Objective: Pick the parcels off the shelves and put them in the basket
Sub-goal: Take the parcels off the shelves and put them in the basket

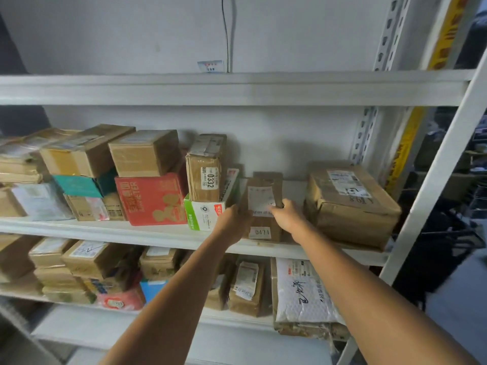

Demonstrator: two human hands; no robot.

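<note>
A small brown parcel [263, 204] is seen standing upright on the middle shelf [118, 229] of a white metal rack, near its front edge, with a white label on its upper face and a tag reading 0471 low on its near side. It is gripped from both sides: the left hand [233, 219] is wrapped around its left edge, and the right hand [287, 216] is closed on its right edge, with fingers curled over the upper corner. Just to the left, a taped parcel marked 0332 [204, 172] is stacked on a white and green box [204, 216], and a red box [152, 200] is set beside that. To the right, a large brown parcel [350, 204] is lying flat. On the shelf below, a white padded mailer [303, 291] is propped among other parcels.
</note>
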